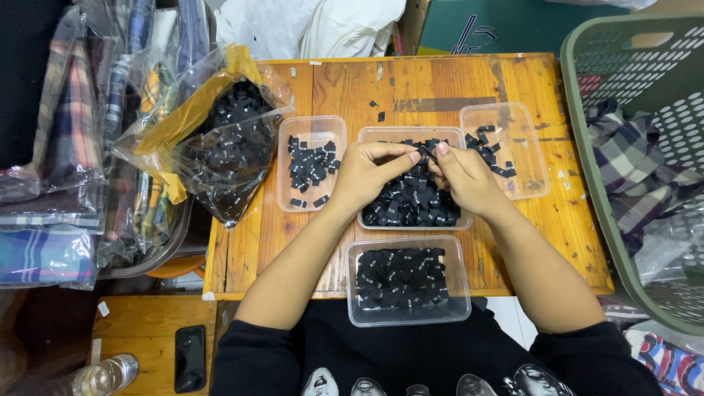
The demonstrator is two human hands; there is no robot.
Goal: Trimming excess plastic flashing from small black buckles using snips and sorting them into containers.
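Both wrists bend inward: left hand (364, 174) and right hand (462, 176) pinch small black labels (427, 149) over the middle tray (375, 135).

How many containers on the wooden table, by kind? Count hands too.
Clear plastic trays: 4, left, middle, right, near, all holding black labels
Clear plastic bags of black labels: 1
Hands: 2, left hand and right hand, both pinching labels over the middle tray
Total: 7

Small wooden table (411, 84): 4 clear plastic trays (408, 314) w/ black labels, plastic bag (220, 139).
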